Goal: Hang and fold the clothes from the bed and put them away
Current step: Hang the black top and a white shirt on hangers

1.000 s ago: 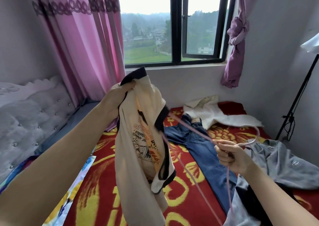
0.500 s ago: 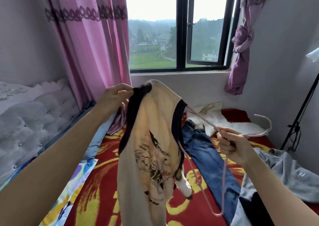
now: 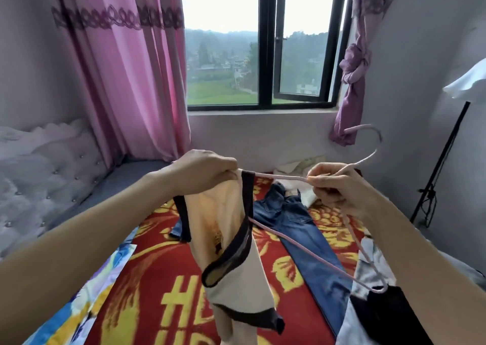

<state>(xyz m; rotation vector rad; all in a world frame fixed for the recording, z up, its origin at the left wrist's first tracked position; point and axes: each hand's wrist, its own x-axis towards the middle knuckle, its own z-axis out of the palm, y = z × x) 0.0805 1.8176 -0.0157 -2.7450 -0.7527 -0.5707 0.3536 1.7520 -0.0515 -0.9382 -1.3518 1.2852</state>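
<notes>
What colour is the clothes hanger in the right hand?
The clothes hanger is pale pink; the head view shows it best.

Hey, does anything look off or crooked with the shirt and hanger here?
Yes. The cream T-shirt hangs bunched from only one end of the pink hanger, gripped there by the left hand; the hanger's other shoulder, below the right hand, is bare, so the shirt sits lopsided.
</notes>
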